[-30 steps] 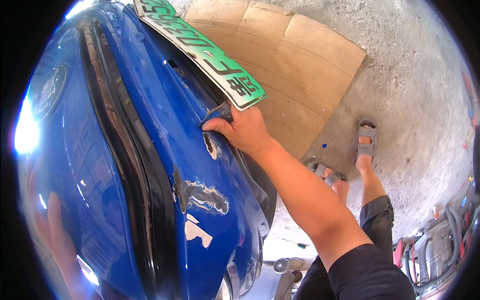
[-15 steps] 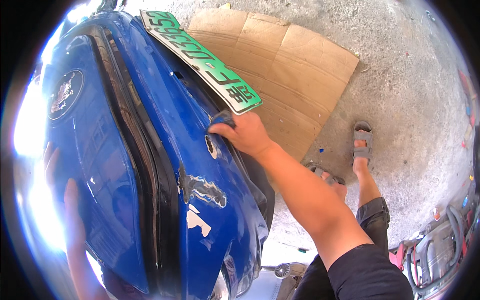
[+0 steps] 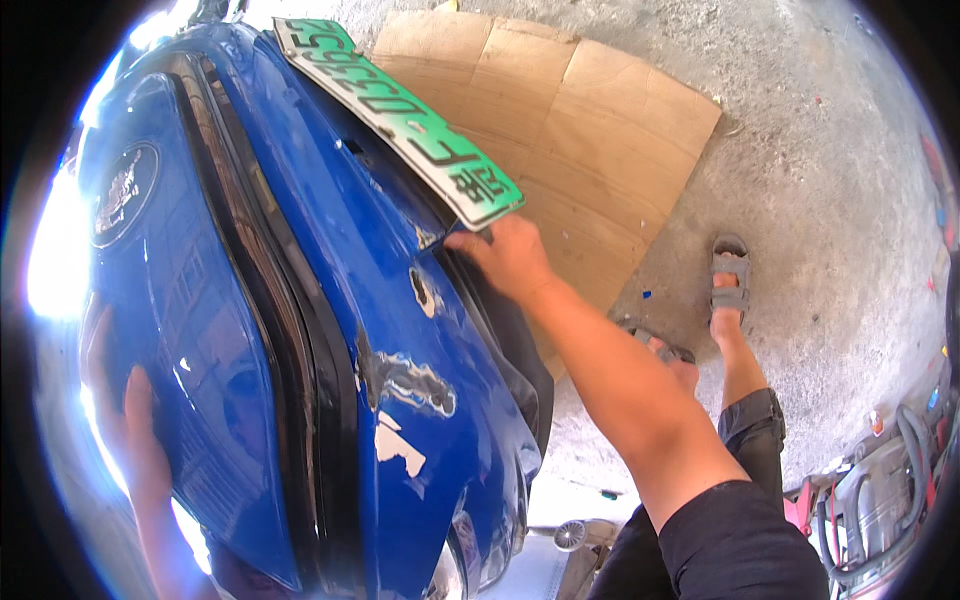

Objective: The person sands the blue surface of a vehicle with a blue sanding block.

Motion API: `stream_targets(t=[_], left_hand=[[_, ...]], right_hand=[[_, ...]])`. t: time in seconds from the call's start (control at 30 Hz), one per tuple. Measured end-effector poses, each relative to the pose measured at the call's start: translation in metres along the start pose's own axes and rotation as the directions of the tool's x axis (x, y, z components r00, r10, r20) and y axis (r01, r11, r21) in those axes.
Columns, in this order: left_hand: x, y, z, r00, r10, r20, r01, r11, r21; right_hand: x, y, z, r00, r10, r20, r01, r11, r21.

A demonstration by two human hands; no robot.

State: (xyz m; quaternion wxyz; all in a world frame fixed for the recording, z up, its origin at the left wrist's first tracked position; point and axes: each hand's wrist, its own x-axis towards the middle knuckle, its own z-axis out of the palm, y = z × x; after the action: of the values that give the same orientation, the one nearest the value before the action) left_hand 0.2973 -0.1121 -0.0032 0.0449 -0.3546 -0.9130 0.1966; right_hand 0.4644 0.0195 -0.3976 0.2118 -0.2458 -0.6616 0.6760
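Watching, I can't tell if the glare-washed left hand (image 3: 145,430) is real or reflected, nor its grip; at the edge of the chipped, glossy blue bumper (image 3: 400,330), the right hand (image 3: 511,258) half-curls, perhaps bracing, any hold hidden.

Blue curved bodywork (image 3: 330,230): I'm seeing gloss
Brown flat cardboard sheet (image 3: 590,140): looking matt
Grey concrete floor (image 3: 820,180): looking rough

We have the car (image 3: 225,320) at left, its licence plate (image 3: 400,125) just beyond our right hand (image 3: 512,255), and cardboard (image 3: 600,140) farther right on the floor (image 3: 820,250).
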Motion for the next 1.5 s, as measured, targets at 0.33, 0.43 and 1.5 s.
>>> stream_targets(t=[0.33,0.43,1.5], left_hand=[[0.003,0.008,-0.002,0.997,0.079,0.016,-0.078,0.995,-0.067],[0.004,0.007,-0.004,0.99,0.138,0.0,-0.138,0.987,-0.082],[0.014,0.037,-0.021,0.993,0.11,0.045,-0.108,0.993,-0.042]], right_hand=[[-0.045,-0.012,-0.016,0.875,0.484,-0.004,-0.483,0.873,-0.067],[-0.055,-0.043,-0.029,0.708,0.697,0.113,-0.698,0.667,0.263],[0.009,-0.168,0.027,0.547,0.832,-0.091,-0.813,0.554,0.181]])
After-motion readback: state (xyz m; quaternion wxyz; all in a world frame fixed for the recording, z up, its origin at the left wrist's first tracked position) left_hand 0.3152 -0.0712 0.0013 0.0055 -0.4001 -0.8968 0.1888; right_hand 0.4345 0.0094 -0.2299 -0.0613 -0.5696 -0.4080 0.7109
